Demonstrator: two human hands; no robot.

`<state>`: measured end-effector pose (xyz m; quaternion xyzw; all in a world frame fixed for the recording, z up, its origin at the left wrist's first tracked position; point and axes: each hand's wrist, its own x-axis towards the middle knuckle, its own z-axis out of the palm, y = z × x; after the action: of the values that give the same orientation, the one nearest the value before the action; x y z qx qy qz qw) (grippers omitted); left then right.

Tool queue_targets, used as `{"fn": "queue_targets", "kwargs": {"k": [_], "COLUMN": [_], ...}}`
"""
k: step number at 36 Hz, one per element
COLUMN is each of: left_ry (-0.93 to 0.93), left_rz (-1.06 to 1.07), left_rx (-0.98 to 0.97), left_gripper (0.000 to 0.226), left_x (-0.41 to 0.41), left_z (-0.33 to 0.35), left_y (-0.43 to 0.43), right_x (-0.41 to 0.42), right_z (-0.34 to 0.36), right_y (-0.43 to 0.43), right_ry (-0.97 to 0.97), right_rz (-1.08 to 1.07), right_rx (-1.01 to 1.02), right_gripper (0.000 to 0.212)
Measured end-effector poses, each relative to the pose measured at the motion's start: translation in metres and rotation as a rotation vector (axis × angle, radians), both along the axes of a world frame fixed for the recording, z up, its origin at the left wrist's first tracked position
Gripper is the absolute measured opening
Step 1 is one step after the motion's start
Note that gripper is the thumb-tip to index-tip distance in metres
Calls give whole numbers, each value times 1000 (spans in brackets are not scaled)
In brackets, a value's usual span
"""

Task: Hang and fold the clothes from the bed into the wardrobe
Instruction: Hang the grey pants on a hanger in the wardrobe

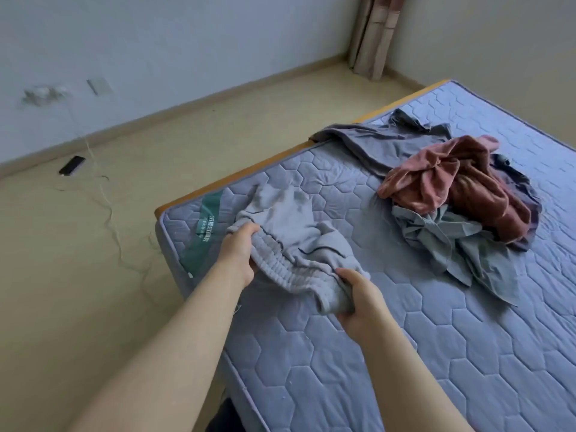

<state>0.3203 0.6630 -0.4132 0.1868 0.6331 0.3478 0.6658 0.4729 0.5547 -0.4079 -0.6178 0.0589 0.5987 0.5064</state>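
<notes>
Both hands were on one garment at the near left corner of the bed (405, 353). The left hand (238, 254) gripped the elastic waistband of the pale grey sweatpants (290, 241), fingers curled over the band's far end and thumb beneath. The right hand (358, 299) held the nearer end of the same waistband, fingers wrapped round a bunched fold of the cloth. The waistband stretched between the two hands, lifted a little off the mattress; the rest of the sweatpants lay crumpled on the quilted blue surface, trailing away toward the far side. A green label strip (204, 229) with printed characters ran across the mattress corner just left of the left hand. Further right and farther off lay the remaining clothes in a loose heap, well apart from the hands: a dusty pink garment (461, 182) on top, a grey-green shirt (448, 241) spilling out beneath it on the near side, and a flat grey-purple garment (383, 141) spread toward the far left edge, one corner hanging over the wooden bed frame (249, 173). On the floor (78, 275) to the left, a dark phone (72, 165) lay near the skirting, with a thin pale cable (109, 210) trailing from the wall toward the bed. A curtain (374, 35) hung in the far corner of the room.
</notes>
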Motion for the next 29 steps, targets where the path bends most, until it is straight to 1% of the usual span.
{"fn": "queue_targets", "kwargs": {"k": [3,8,11,13,14,15,17,18,19,20,21,22,23,24,25,26,27,28,29], "left_ry": [-18,18,82,177,272,428,849,1022,1114,1137,1118,1039,919,780,681,629,595,559,518], "left_rz": [12,36,59,58,53,48,46,50,58,58,49,59,83,108,133,156,182,212,233], "left_rx": [17,117,231,345,410,474,556,559,553,547,544,562,588,602,609,616,626,636,644], "left_gripper": [10,9,6,5,9,16,33,33,29,27,28,28,29,29,28,28,29,30,28], "left_x": [-6,-22,-30,-36,-41,-46,-59,-64,-69,-74,-78,-83,-88,-92,-96,-99,-102,-105,-106], "left_z": [27,79,106,121,126,131,141,146,153,158,161,164,166,170,173,176,179,181,184], "left_y": [-32,-78,-100,-116,-125,-133,-146,-151,-156,-161,-164,-167,-171,-176,-182,-188,-193,-198,-202], "right_x": [-3,-14,-21,-23,-23,-24,-27,-29,-31,-35,-39,-43,-49,-54,-59,-63,-69,-75,-82], "right_z": [27,69,89,101,106,112,126,132,139,145,151,156,160,162,163,164,166,167,169], "right_y": [-22,-50,-65,-73,-77,-81,-86,-87,-88,-89,-91,-93,-95,-97,-100,-102,-104,-106,-107], "right_ry": [2,16,23,3,-14,-32,-101,-147,-187,-220,-253,-297,-361,-440,-509,-537,-522,-493,-486], "right_rz": [5,21,43,75,94,109,116,102,82,66,54,53,71,112,163,204,239,284,346], "right_rx": [65,166,230,263,279,297,335,350,371,404,442,469,473,464,474,512,569,614,635], "right_gripper": [17,16,19,16,13,11,10,11,13,17,22,29,39,55,68,74,72,61,45]}}
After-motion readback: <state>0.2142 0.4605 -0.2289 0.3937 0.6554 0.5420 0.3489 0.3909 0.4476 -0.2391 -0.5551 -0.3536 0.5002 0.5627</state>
